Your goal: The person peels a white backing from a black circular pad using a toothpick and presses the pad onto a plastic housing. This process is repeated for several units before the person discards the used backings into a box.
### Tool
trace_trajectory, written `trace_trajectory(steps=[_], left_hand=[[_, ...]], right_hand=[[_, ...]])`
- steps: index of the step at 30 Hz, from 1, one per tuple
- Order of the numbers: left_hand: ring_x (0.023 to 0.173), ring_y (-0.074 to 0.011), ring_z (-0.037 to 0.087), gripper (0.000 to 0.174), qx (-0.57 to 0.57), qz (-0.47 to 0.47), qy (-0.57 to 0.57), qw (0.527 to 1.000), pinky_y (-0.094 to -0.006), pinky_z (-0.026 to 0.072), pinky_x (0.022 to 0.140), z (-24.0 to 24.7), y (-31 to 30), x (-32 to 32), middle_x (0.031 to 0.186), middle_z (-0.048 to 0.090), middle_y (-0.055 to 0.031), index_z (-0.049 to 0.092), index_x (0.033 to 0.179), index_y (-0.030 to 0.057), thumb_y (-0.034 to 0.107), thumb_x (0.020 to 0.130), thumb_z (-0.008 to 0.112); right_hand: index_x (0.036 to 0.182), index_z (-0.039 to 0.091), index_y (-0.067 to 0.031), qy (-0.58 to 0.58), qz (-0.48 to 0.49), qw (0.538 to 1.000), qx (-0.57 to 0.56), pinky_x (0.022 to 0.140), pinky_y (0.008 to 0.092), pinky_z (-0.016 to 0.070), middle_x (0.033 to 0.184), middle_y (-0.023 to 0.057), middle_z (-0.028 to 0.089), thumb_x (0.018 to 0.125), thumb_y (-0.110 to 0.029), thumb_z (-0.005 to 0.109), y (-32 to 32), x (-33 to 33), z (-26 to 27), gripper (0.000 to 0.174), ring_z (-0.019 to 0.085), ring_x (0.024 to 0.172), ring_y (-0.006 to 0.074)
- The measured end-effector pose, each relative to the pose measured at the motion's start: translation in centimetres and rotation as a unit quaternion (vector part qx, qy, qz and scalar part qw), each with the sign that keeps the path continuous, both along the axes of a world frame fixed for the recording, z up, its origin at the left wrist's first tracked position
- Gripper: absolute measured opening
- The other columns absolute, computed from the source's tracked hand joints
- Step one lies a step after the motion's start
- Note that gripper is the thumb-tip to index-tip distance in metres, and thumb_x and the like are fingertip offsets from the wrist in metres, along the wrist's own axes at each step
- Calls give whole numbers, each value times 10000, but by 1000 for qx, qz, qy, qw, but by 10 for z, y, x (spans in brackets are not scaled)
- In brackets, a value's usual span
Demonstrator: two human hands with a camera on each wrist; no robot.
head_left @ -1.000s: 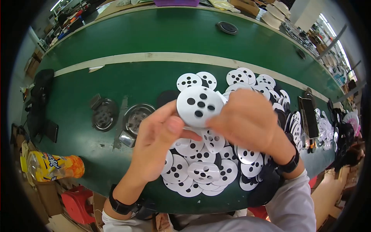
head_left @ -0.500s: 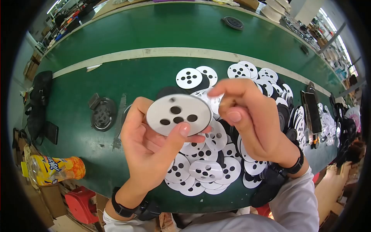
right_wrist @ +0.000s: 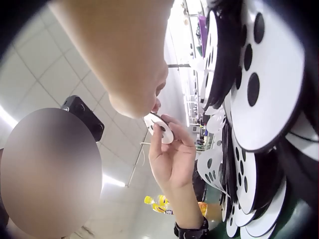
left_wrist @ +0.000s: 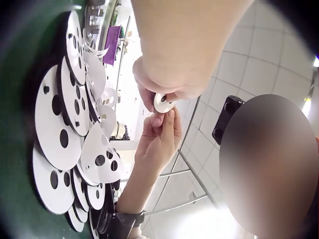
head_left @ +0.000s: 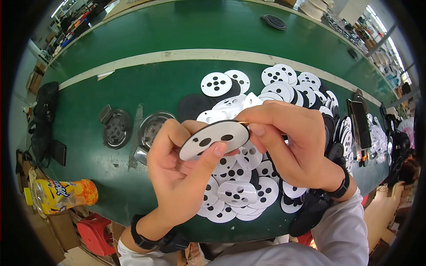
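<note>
A white-faced round disc with black holes and a dark edge is tilted up above the table. My left hand holds it, thumb across the white face and fingers behind. At its right rim my right hand pinches the edge between thumb and forefinger, where a thin tan sliver shows. The left wrist view has the disc between both hands. In the right wrist view, the left hand grips the disc from below. Beneath the hands lies a pile of similar discs, with a curved white perforated sheet on top.
More white discs and black round pads lie beyond the hands. Two dark round plastic parts, one nearer and one farther left, rest on the green table. A drink bottle is at the left edge.
My left hand has turned and tilted the disc and shifted it slightly right. The right hand, apart from it half a second ago, has come to its rim and pinches there.
</note>
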State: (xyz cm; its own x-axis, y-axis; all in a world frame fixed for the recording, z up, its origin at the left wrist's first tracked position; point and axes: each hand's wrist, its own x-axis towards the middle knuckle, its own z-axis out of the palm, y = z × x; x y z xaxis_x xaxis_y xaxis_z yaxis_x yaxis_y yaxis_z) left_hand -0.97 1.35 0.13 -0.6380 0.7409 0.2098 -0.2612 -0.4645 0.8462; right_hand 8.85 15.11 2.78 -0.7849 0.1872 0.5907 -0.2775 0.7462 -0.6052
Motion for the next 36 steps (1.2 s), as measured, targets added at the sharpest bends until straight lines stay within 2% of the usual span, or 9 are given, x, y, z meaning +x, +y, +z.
trace_trajectory(steps=[6, 11, 20, 24, 26, 27, 30, 32, 36], left_hand=[[736, -124, 543, 287, 8, 61, 169, 984, -230, 446, 644, -11, -1, -4, 826, 572, -161, 336, 731, 27, -94, 776, 592], [696, -104, 519, 273, -44, 71, 153, 985, -217, 416, 619, -7, -2, -2, 789, 577, -147, 356, 723, 14, -101, 764, 600], [707, -74, 523, 213, -60, 72, 267, 959, -198, 433, 622, -8, -3, -3, 784, 584, -110, 418, 721, -4, -128, 739, 591], [738, -71, 519, 216, -73, 35, 252, 964, -204, 436, 634, -2, -1, -2, 868, 581, -116, 415, 720, -1, -107, 746, 601], [787, -73, 507, 196, 17, -40, 55, 998, -218, 434, 672, 0, 4, 1, 968, 562, -120, 415, 722, 5, -27, 791, 596], [819, -81, 490, 193, -22, -88, -4, 996, -226, 416, 692, 0, -2, -6, 1031, 546, -121, 413, 720, 12, 58, 853, 545], [769, -68, 467, 209, -29, -89, 10, 996, -205, 393, 667, -1, 2, -8, 1030, 553, -112, 427, 714, 7, 97, 892, 492], [703, -37, 438, 192, -46, -78, 22, 996, -173, 357, 610, -4, 1, -14, 949, 571, -62, 479, 738, 1, 105, 900, 485], [626, -14, 462, 158, -93, 149, 17, 984, -164, 336, 494, -4, -4, -43, 761, 553, 30, 596, 878, 33, 187, 881, 562]], right_hand=[[894, 619, 22, -23, -6, 999, -39, 436, 223, 335, 592, 55, 542, 799, 40, 481, -1, 1, 1, 168, 450, 466, 103], [853, 640, 0, 23, 2, 992, 123, 462, 287, 295, 587, 65, 526, 723, 9, 558, 10, -1, 2, 155, 377, 501, 186], [999, 548, 15, 41, -53, 957, 283, 502, 318, 281, 695, 24, 535, 640, -76, 679, -2, -4, -3, 393, 374, 560, 185], [943, 547, -5, 47, -71, 944, 319, 503, 314, 274, 679, 20, 529, 611, -99, 704, -1, -6, -5, 379, 375, 559, 176], [881, 550, -17, 99, -61, 934, 339, 487, 304, 264, 651, 16, 513, 574, -94, 681, 3, -9, -12, 343, 370, 545, 165], [881, 550, -17, 99, -60, 934, 339, 487, 304, 264, 651, 16, 513, 574, -94, 681, 3, -9, -10, 343, 370, 545, 165], [821, 559, -16, 120, -45, 922, 365, 470, 290, 250, 620, 14, 496, 518, -116, 644, 4, -10, -9, 330, 361, 526, 158], [779, 565, -9, 163, -17, 924, 346, 461, 277, 238, 592, 5, 469, 478, -142, 599, 6, -15, -14, 330, 352, 510, 151], [755, 565, -17, 141, 5, 924, 357, 471, 284, 250, 588, 12, 474, 475, -148, 581, 6, -9, -1, 308, 356, 503, 158]])
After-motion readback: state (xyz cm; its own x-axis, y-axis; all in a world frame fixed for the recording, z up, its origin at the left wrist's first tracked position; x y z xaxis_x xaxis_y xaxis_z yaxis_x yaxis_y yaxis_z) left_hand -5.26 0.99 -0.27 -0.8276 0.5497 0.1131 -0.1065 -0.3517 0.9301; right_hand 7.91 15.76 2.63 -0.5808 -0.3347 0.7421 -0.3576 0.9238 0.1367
